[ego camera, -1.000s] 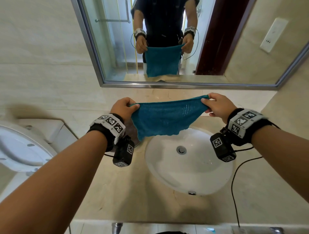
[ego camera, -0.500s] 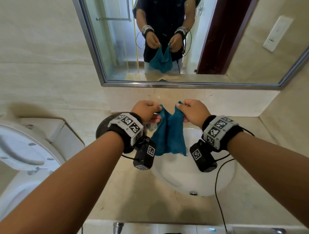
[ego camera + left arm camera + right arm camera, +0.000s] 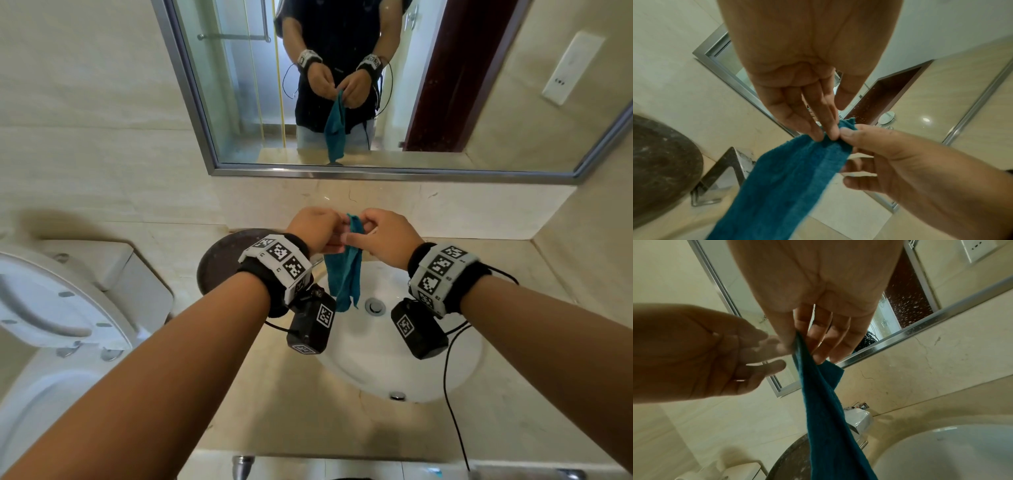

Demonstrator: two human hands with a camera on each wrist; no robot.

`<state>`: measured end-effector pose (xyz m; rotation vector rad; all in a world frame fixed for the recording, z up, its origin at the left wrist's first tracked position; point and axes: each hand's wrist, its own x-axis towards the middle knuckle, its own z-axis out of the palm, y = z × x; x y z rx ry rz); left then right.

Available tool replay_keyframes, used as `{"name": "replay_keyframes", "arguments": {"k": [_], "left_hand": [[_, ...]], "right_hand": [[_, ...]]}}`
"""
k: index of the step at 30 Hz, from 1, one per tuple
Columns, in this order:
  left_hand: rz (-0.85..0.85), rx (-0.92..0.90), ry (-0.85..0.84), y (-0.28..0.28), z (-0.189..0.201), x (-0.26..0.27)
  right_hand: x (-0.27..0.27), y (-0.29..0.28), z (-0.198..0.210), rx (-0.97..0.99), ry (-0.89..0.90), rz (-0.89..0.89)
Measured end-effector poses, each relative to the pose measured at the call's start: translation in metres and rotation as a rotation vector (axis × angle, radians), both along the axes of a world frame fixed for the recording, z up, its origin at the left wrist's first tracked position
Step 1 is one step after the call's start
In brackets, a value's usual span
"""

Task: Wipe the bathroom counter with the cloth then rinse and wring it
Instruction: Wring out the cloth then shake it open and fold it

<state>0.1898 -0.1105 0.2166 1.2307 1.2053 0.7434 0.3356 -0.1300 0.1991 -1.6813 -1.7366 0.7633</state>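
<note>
A teal cloth (image 3: 344,274) hangs folded lengthwise over the white sink basin (image 3: 428,370), set in the beige marble counter (image 3: 274,411). My right hand (image 3: 380,233) pinches its top edge between thumb and fingers, which shows plainly in the right wrist view (image 3: 795,339). My left hand (image 3: 318,229) is right beside it. In the left wrist view the left fingers (image 3: 826,131) lie straight with their tips on the cloth's (image 3: 789,175) top edge, and the thumb stands apart from it. The cloth's lower end hangs near the drain (image 3: 375,305).
A dark round object (image 3: 219,260) sits on the counter left of the basin, by the faucet (image 3: 729,162). A white toilet (image 3: 51,308) stands further left. The mirror (image 3: 445,85) covers the wall behind. A black cable (image 3: 452,411) hangs from my right wrist across the counter.
A second ago both hands held the cloth spread wide. They came together and folded it in half; now the right hand holds the top edge and the left fingers have straightened.
</note>
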Motion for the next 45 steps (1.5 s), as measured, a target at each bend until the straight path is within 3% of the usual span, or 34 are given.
{"name": "replay_keyframes", "arguments": {"k": [4,7,10,13,16,21,26,31,35,42,45], "left_hand": [[-0.039,0.125,0.136,0.004,0.001,-0.006],[0.072,0.208,0.291,0.011,-0.007,-0.018],[0.045,0.073,0.359,0.014,-0.015,-0.029],[-0.043,-0.022,0.391,0.012,-0.017,-0.029],[-0.102,-0.026,0.337,0.007,-0.012,-0.02],[-0.127,-0.19,0.168,0.002,-0.012,-0.012],[-0.158,-0.075,0.179,0.004,-0.011,-0.014],[-0.172,-0.149,0.085,0.005,-0.012,-0.014],[-0.216,-0.113,0.18,0.007,-0.017,-0.011],[-0.125,-0.007,0.184,0.011,-0.008,-0.02],[-0.112,0.069,0.178,0.011,-0.006,-0.022]], "right_hand": [[0.003,0.004,0.002,0.033,-0.006,0.006],[0.009,0.005,0.008,-0.024,0.086,0.02],[0.013,0.003,0.017,-0.129,0.333,0.031],[0.017,0.003,0.024,-0.133,0.437,0.069],[0.021,0.005,0.026,-0.139,0.543,0.095],[0.024,0.006,0.026,-0.107,0.661,0.048],[0.028,0.004,0.025,-0.113,0.624,0.045],[0.03,0.003,0.022,-0.101,0.634,0.085],[0.032,0.004,0.021,-0.12,0.629,0.078],[0.033,0.002,0.022,-0.178,0.33,-0.006],[0.032,0.002,0.019,-0.222,0.359,0.017]]}}
